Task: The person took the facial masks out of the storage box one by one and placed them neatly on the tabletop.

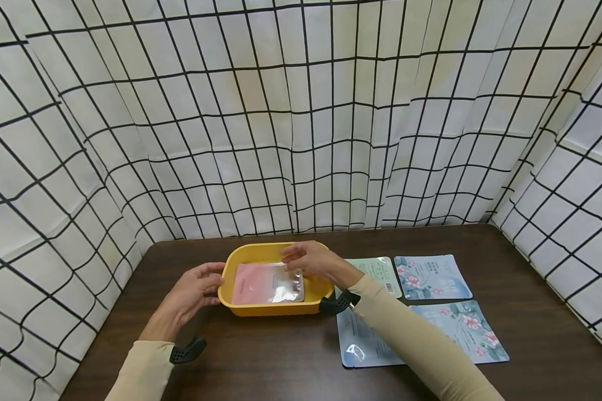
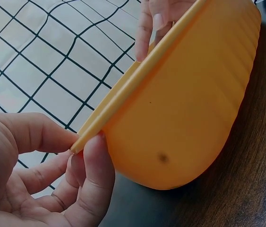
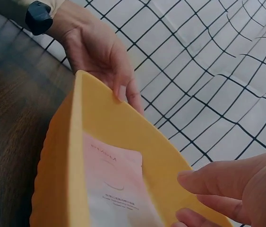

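A yellow plastic basket (image 1: 276, 309) stands on the table, with a flat pink-and-silver sachet (image 1: 261, 285) lying inside it. My left hand (image 1: 193, 291) pinches the basket's left rim between thumb and fingers, as the left wrist view shows up close at the basket wall (image 2: 180, 109). Over the right part of the basket hovers my right hand (image 1: 315, 260), fingers loosely bent and holding nothing. The right wrist view has its thumb and fingers near the far wall, beside the printed sachet (image 3: 114, 175).
Right of the basket lie a green sachet (image 1: 376, 270), a blue floral sachet (image 1: 431, 277) and a nearer row of blue floral packaging (image 1: 474, 331), partly covered by my right sleeve (image 1: 411, 345). A white cloth with a black grid (image 1: 311, 133) surrounds the dark wooden table (image 1: 261, 356).
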Tool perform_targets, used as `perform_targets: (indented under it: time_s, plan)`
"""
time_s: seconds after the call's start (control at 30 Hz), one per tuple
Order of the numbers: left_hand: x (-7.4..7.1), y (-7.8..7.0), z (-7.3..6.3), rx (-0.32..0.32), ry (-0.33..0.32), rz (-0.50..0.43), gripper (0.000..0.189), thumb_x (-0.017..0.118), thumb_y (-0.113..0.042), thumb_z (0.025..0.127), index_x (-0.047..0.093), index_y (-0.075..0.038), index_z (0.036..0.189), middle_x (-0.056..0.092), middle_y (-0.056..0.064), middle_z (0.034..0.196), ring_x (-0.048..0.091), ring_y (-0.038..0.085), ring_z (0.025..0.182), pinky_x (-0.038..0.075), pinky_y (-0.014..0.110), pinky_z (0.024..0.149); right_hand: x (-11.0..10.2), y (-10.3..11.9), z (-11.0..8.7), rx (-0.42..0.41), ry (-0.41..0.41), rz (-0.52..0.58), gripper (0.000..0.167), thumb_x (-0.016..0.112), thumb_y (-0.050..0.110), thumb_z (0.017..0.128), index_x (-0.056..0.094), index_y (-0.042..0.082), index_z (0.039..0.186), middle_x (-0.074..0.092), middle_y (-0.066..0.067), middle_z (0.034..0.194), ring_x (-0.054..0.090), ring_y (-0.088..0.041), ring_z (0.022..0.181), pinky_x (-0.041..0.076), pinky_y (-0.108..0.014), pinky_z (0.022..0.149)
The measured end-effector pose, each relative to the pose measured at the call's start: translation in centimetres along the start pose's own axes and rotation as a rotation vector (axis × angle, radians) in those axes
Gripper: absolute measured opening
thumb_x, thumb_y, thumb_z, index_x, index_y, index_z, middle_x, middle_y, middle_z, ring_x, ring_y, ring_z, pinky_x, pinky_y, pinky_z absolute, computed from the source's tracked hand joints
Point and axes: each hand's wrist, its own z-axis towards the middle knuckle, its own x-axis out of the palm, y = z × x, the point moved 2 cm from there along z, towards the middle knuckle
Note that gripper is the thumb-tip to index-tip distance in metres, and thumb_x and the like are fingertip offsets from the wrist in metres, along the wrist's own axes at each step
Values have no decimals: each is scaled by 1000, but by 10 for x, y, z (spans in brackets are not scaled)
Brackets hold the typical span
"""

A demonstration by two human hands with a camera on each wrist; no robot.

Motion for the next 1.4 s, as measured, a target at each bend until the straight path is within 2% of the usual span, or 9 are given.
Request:
perform_targets:
  time_s: [0.13,0.27,0.4,0.53,0.73,0.93,1.13,1.4]
  plan:
    - [0,0,0,11,15,-8,56,62,-17,100,41,-5,150,54,20,138,64,26,98,59,30,80,2,1,-4,1,-20,8,45,73,9,92,63,11,136,62,-8,136,59,-25,118,51,-48,103]
    - [-2,1,0,21,31,-14,55,61,-16,100,41,-3,150,56,21,133,64,23,93,60,30,77,4,2,-9,-22,-41,18,49,68,5,93,58,13,141,54,-7,146,50,-28,130,48,-50,106]
    - [-3,1,1,9,28,-15,56,61,-17,100,41,-5,150,55,20,135,64,22,94,60,30,78,6,2,-12,-52,-87,41,50,66,2,94,57,12,142,51,-8,149,45,-32,137,48,-50,107]
    - [-4,1,1,8,28,-11,55,61,-17,100,41,-5,150,55,21,135,64,23,94,60,31,79,7,2,-15,-52,-141,68,50,67,2,93,57,11,141,52,-11,148,46,-33,138,49,-48,105]
    - [-4,0,1,13,26,-5,54,61,-17,100,42,-5,150,57,20,132,64,23,94,60,31,79,7,2,-20,-31,-194,112,50,69,-1,90,57,7,139,53,-15,145,53,-33,132,55,-43,97]
    - [-3,0,1,10,18,5,55,62,-18,100,42,-6,150,56,19,132,64,23,94,59,30,80,12,4,-21,18,-154,110,57,72,1,89,51,1,142,53,-17,140,61,-30,118,58,-42,91]
    - [-2,0,0,7,21,1,56,62,-19,100,41,-6,150,56,20,133,65,23,93,59,30,80,15,2,-21,48,-83,161,67,70,-3,90,40,-1,150,55,-22,133,65,-31,108,59,-45,87]
    - [-1,0,1,9,16,1,54,61,-18,101,42,-5,150,57,20,132,65,23,93,60,31,79,18,1,-19,17,-22,179,54,68,-5,91,49,-3,141,62,-18,113,69,-26,92,62,-43,75]
